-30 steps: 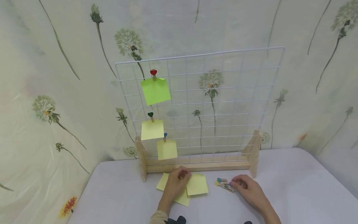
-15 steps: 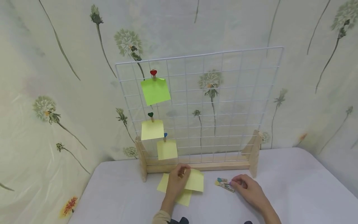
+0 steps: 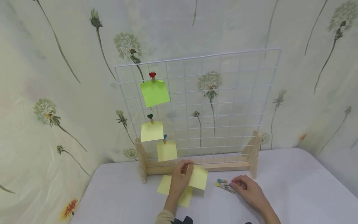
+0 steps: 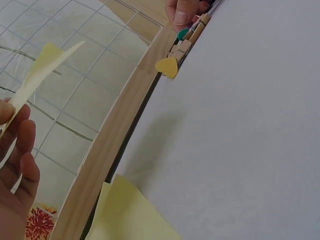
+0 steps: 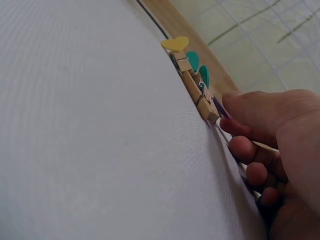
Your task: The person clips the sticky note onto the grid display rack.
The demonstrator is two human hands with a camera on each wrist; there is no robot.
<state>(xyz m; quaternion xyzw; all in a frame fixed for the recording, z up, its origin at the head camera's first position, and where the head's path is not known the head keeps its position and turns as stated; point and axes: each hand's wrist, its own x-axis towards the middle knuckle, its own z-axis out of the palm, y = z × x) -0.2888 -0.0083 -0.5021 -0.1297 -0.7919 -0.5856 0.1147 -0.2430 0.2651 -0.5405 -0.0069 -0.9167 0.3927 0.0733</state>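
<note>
My left hand [image 3: 179, 179] pinches a yellow sticky note [image 3: 199, 177] by its edge, lifted off the table in front of the rack; the left wrist view has this raised note [image 4: 42, 75] nearly edge-on. Below it on the table lie other yellow notes [image 3: 185, 197]. My right hand [image 3: 250, 190] is at a small pile of wooden clothespins [image 3: 224, 185] with heart tops. Its thumb and index finger pinch the purple heart [image 5: 220, 108] of one clothespin. Yellow heart [image 5: 176, 44] and teal hearts [image 5: 203, 75] show on the others.
A white wire grid [image 3: 212, 124] stands in a wooden base [image 3: 227, 166] at the table's back. Clothespins hold a bright green note [image 3: 154, 93] and two yellow notes, one upper [image 3: 152, 131] and one lower [image 3: 167, 151], on its left side. A dandelion-print cloth [image 3: 302, 77] hangs behind.
The left hand has raised the yellow note from the others and shifted slightly right and toward the rack. The right hand stays at the clothespins.
</note>
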